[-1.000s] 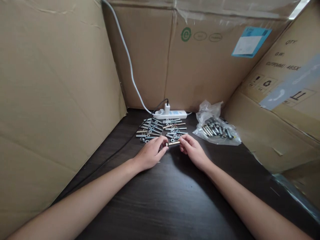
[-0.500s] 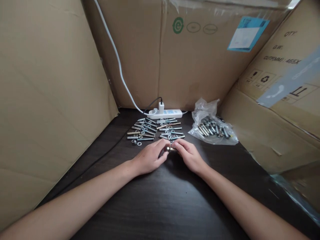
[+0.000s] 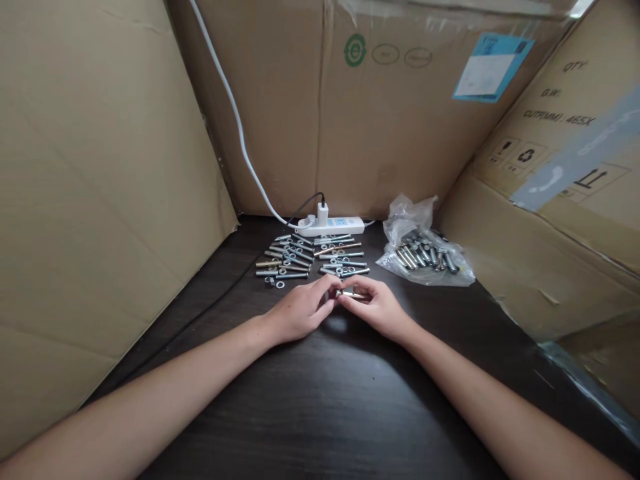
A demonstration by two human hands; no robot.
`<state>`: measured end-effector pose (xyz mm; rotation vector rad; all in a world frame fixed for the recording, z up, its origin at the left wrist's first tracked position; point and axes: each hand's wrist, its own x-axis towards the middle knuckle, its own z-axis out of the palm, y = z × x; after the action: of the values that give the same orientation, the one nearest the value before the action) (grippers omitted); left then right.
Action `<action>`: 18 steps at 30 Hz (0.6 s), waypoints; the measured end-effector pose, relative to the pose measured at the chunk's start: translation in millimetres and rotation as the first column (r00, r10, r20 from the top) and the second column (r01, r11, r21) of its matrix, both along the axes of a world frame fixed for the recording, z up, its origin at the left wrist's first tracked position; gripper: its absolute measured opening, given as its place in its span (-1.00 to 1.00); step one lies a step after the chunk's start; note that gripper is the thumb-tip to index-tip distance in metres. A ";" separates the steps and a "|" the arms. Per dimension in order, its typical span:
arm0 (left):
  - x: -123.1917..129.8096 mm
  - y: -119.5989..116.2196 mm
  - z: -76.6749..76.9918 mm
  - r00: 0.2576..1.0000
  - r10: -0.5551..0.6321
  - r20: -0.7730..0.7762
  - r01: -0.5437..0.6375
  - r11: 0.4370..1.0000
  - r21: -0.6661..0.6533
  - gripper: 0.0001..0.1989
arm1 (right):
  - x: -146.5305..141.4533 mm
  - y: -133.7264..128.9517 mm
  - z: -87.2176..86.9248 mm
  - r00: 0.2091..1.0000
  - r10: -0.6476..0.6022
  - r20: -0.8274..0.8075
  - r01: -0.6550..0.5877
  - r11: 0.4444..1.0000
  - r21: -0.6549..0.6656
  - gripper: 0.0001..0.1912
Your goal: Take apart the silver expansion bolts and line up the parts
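A shiny, brass-toned metal bolt (image 3: 356, 295) lies almost level between my two hands, just above the dark table. My right hand (image 3: 383, 308) is closed on it, with the shaft running back under the curled fingers. At the bolt's left end, my left hand (image 3: 300, 310) pinches with thumb and fingertips; the fingers partly hide that end. Beyond my hands lie two groups of loose hardware: a left group of bolts and metal sleeves (image 3: 287, 257) with washers, and a right group of bolts (image 3: 345, 255) with washers and rings. A loose washer (image 3: 280, 285) lies nearest my left hand.
A clear plastic bag (image 3: 410, 223) with several bolts is at the back right. Behind the hardware sits a white power strip (image 3: 340, 227) with a plugged-in charger (image 3: 323, 215). A black cable (image 3: 200, 313) crosses the table's left side. Cardboard walls (image 3: 270, 133) enclose the table.
The bolt has turned, so more of its shaft now shows along my right hand. My right fingertips have shifted left, closer to my left fingertips.
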<state>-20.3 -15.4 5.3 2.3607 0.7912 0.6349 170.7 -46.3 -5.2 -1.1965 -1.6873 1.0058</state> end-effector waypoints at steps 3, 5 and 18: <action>0.2 -0.3 -0.4 1.000 0.003 -0.005 -0.003 1.000 0.005 -0.79 | 1.2 1.2 -0.1 1.000 0.013 -0.027 -0.013 1.000 -0.010 -0.71; 0.2 -0.2 -0.3 1.000 0.009 -0.007 -0.009 1.000 0.005 -0.80 | 1.4 1.7 -0.3 1.000 0.009 -0.020 -0.009 1.000 0.002 -0.72; 2.2 2.5 0.4 0.994 0.016 -0.111 -0.002 0.993 0.119 -0.85 | -2.2 -3.2 1.9 0.993 -0.076 0.087 0.066 0.992 0.111 -0.83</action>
<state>-18.1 -13.0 5.6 2.5206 0.8337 0.5719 168.5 -49.5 -3.2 -1.2383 -1.7346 0.8173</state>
